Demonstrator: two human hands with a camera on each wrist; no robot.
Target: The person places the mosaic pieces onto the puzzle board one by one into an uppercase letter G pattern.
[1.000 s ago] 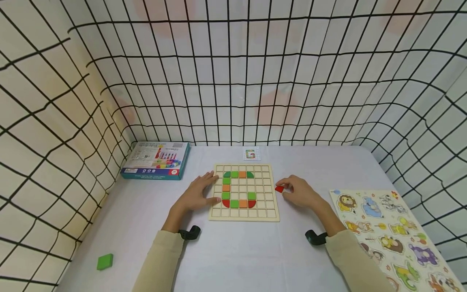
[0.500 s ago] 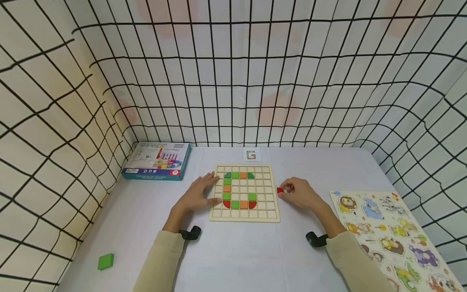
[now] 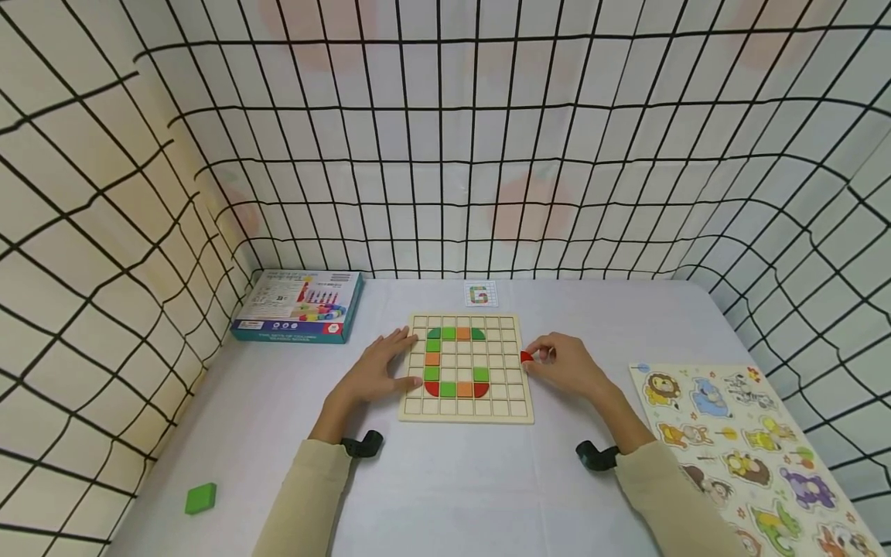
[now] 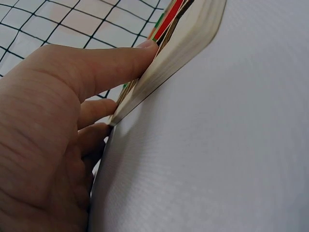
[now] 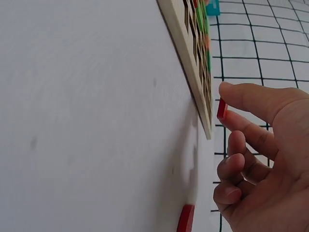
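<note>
- The right hand (image 3: 567, 363) pinched a small red tile (image 3: 526, 357) between thumb and forefinger, with the other fingers loosely curled. It held the tile just above the right edge of the wooden grid board (image 3: 518, 415).
- The left hand (image 3: 379, 371) lay open, its fingers fairly straight. It pressed on the board's left edge, the thumb resting on the board's top face.
- The board sat at the middle of the table (image 3: 452, 487). Green, orange and red tiles in its cells formed a nearly complete letter G.
- Risk, as a judgement: the pinch covered only a narrow edge of the tile, so it could slip and drop onto the table or into the wrong cell.
- Risk: a tile lowered at a tilt could catch on a cell's rim and sit crooked, or nudge the neighbouring tiles.
- Risk: if the left hand eased off, a push from the right could slide the board across the smooth cloth.
- In the right wrist view, a second red piece (image 5: 185, 218) lay on the table below the hand, where the wrist could brush it.
- The table wore a pale, plain cloth. A small pattern card (image 3: 479, 294) lay beyond the board's far edge, a teal box (image 3: 298, 305) towards the far left corner, a loose green block (image 3: 200, 499) near the left front edge, and an animal puzzle (image 3: 748, 445) along the right edge.
- White fabric walls with a black grid pattern enclosed the table on three sides.
</note>
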